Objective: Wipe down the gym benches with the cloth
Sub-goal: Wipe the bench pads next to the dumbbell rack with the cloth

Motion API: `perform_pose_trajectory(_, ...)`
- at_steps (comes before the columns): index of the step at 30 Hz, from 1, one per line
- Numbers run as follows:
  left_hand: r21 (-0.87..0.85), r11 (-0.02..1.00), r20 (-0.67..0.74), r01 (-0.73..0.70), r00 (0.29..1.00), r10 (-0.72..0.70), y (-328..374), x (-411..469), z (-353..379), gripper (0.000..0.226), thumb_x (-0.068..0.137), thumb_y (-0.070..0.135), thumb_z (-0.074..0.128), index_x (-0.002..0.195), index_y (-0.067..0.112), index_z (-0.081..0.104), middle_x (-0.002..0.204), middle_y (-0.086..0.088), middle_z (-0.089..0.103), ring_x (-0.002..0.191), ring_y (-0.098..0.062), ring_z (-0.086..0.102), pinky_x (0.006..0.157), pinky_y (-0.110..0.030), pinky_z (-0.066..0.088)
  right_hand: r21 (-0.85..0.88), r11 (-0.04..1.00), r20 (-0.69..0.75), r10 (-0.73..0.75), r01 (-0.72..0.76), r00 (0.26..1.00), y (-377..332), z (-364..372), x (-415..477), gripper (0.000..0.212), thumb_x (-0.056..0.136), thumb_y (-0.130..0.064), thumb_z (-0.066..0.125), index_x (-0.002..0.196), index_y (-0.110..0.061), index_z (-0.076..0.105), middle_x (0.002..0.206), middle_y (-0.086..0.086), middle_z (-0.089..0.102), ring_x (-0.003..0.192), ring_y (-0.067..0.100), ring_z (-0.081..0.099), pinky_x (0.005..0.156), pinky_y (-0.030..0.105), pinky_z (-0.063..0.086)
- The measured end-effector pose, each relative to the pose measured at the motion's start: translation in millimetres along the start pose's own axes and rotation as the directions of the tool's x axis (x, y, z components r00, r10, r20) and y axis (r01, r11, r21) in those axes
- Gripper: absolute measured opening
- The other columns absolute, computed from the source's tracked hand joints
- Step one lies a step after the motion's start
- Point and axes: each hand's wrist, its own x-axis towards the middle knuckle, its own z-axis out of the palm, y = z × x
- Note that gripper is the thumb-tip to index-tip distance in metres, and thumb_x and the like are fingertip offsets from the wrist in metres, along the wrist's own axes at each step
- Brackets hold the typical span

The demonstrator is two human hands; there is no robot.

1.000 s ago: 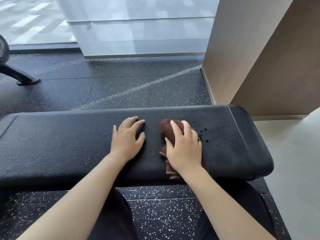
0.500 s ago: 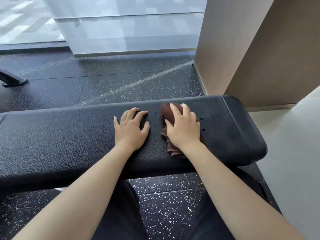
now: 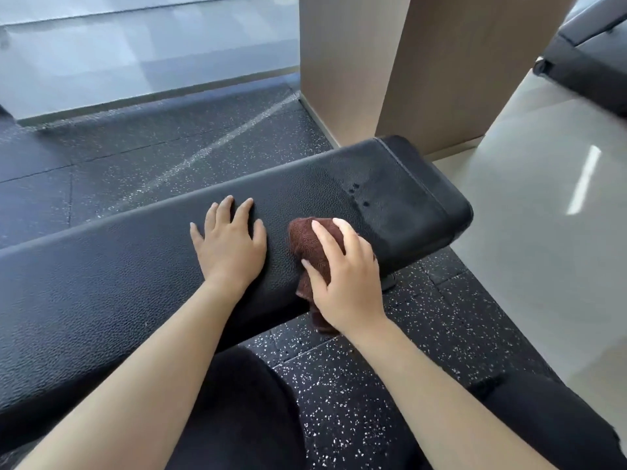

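fingers of the right hand (image 3: 346, 276) grasp the bunched cloth (image 3: 307, 239) at the near edge of the tabletop (image 3: 101, 283), its tail hanging off at 6 o'clock, so a stroke could drag it to the floor (image 3: 339, 401) or miss the drops (image 3: 354, 188) at 1 o'clock. the left hand (image 3: 230, 245), fingers released, rests flat at 9 o'clock; the tabletop is cut off at its left end.

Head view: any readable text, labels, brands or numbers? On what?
None readable.
The black textured leather bench pad shows no logo or label.
The dark brown terry cloth under the right hand shows no tag.
The dark spots near the pad's end are marks, not characters.
The black machine at top right shows no lettering.
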Motion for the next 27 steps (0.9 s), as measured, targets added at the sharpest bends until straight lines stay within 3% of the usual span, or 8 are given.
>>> perform_pose_trajectory(7,0.003,1.000,0.034,-0.012,0.999,0.012,0,-2,-3,0.047,0.093,0.044,0.032,0.138,0.033,0.036,0.152,0.001,0.026,0.142,-0.020,0.013,0.113,-0.053,0.003,0.015,0.982,-0.161,0.190,-0.191,0.968,33,-13,17,0.049,0.088,-0.033,0.059,0.134,-0.018,0.048,0.139,0.011,0.041,0.118,0.035,0.044,0.098,0.048,0.039)
perform_pose_trajectory(12,-0.009,1.000,0.007,0.013,1.000,-0.013,2,3,-4,0.045,0.088,0.044,0.038,0.132,0.033,0.044,0.147,0.002,0.034,0.138,-0.020,0.021,0.112,-0.054,0.007,0.031,0.999,-0.081,0.011,-0.008,0.997,11,-1,0,0.049,0.087,-0.033,0.059,0.134,-0.020,0.049,0.140,0.010,0.042,0.118,0.032,0.044,0.098,0.046,0.040)
perform_pose_trajectory(17,0.008,1.000,-0.016,0.016,1.000,-0.016,2,5,-2,0.044,0.086,0.045,0.040,0.129,0.036,0.046,0.144,0.003,0.038,0.136,-0.020,0.025,0.112,-0.054,0.010,0.030,0.995,-0.011,-0.095,0.095,0.995,39,-14,7,0.051,0.088,-0.035,0.058,0.135,-0.022,0.047,0.141,0.011,0.042,0.118,0.032,0.045,0.094,0.048,0.042)
perform_pose_trajectory(23,0.041,0.998,-0.025,0.038,0.999,-0.037,5,5,-2,0.044,0.090,0.037,0.043,0.134,0.032,0.044,0.146,0.001,0.036,0.138,-0.021,0.024,0.113,-0.054,0.011,0.021,0.998,-0.116,-0.050,0.052,0.992,122,-43,32,0.049,0.087,-0.031,0.061,0.132,-0.015,0.050,0.137,0.014,0.045,0.118,0.036,0.046,0.094,0.053,0.043)
perform_pose_trajectory(27,0.010,0.996,-0.025,0.090,0.996,-0.089,39,-8,-1,0.042,0.090,0.029,0.046,0.132,0.025,0.050,0.143,-0.003,0.042,0.135,-0.023,0.031,0.111,-0.056,0.021,0.023,0.998,-0.044,-0.058,0.059,0.997,134,-46,61,0.046,0.086,-0.034,0.061,0.129,-0.019,0.052,0.136,0.011,0.045,0.117,0.035,0.045,0.093,0.052,0.040)
